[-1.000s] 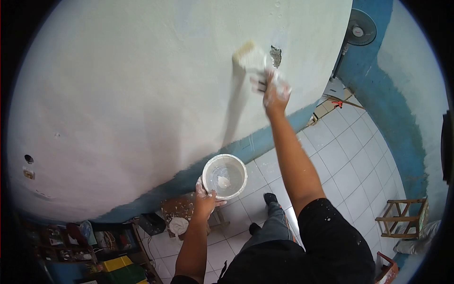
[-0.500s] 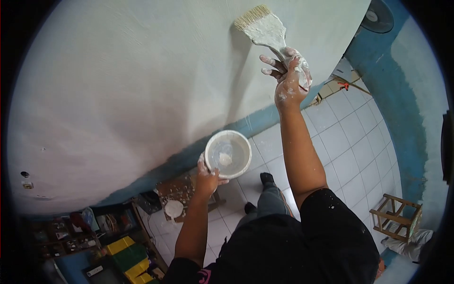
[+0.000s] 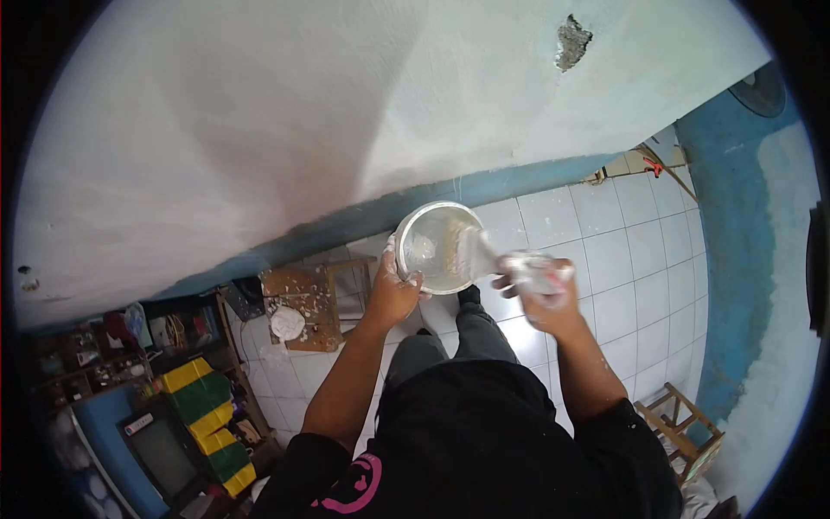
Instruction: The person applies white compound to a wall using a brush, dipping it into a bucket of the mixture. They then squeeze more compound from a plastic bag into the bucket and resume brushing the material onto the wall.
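My left hand [image 3: 399,290] is closed on the side of a pale, see-through tub [image 3: 415,275], its thumb near the rim. In my right hand [image 3: 545,290], which is smeared with white and blurred by motion, is a wide paintbrush [image 3: 474,251] coated in white. Its bristles reach over the right rim into the tub's mouth. A whitish residue shows inside the tub. Beyond both hands rises the wall [image 3: 285,130], white above a blue strip, with a rough chipped patch [image 3: 572,43] high on the right.
A paint-spattered wooden stool [image 3: 303,298] carrying a round white lid stands on the tiles at left. Cluttered shelves and a television [image 3: 164,450] fill the lower left. Another wooden stool [image 3: 679,428] is at lower right, below a blue and white wall [image 3: 735,259].
The paintbrush has come down from the wall to the tub in my right hand. My left hand and the tub appear slightly higher and further right. The view has shifted.
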`<state>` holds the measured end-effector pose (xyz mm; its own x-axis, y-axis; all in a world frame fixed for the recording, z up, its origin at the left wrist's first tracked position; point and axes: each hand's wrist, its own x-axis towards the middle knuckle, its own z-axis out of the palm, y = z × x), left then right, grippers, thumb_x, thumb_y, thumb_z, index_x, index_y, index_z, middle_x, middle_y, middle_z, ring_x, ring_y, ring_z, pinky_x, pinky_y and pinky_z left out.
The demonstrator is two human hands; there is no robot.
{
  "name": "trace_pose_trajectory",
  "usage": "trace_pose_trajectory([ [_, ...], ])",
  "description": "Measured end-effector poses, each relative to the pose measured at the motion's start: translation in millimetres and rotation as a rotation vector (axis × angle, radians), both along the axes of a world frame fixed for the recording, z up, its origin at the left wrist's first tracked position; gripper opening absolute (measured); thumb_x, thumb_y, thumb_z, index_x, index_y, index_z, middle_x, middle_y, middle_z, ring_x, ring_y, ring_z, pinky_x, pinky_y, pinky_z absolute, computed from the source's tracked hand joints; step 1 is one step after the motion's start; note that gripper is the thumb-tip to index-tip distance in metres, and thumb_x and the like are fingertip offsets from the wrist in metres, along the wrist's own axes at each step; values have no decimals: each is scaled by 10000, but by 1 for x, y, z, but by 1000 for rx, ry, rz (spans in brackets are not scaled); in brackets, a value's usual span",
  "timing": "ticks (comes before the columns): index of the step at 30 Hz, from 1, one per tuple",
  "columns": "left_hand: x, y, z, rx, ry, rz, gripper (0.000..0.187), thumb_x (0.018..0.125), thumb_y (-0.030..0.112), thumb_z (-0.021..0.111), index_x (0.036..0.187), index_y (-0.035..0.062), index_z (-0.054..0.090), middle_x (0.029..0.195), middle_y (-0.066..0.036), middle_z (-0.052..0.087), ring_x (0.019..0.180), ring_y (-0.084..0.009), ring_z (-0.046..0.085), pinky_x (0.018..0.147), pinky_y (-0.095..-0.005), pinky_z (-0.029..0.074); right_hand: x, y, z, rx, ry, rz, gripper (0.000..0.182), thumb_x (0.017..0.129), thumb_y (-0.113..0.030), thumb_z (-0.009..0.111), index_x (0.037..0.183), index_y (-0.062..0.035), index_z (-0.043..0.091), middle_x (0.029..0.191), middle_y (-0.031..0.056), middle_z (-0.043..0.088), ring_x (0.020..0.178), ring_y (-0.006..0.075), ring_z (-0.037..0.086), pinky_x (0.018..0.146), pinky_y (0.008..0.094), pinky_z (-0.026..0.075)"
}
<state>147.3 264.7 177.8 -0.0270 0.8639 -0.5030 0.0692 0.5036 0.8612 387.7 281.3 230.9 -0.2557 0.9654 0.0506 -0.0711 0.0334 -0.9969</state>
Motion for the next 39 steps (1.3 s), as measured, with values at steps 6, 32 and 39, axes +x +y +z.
trace_pose_trajectory([
  [6,19,-16,-1,15,-50,36,647,791,-103,381,1352,88,121,1254,-168,385,1039,-253,531,670,-307,577,-71,16,-40,104,-817,145,231,775,-207,569,833,11,615,683,230,598,628,363,600,569,411,498],
  [32,-67,-49,-20,-33,-37,110,714,777,-105,410,1365,131,81,1292,-128,370,1051,-256,521,671,-324,565,-99,-33,-33,-670,307,-163,328,863,-215,569,1069,39,550,923,179,620,760,242,655,643,276,545],
  [39,-109,-58,-22,-34,-74,161,679,797,-95,397,1354,145,92,1295,-150,345,1032,-293,533,654,-355,575,-107,-53,-75,-785,660,-183,434,894,-337,485,1156,8,463,955,200,600,811,240,640,666,270,542],
])
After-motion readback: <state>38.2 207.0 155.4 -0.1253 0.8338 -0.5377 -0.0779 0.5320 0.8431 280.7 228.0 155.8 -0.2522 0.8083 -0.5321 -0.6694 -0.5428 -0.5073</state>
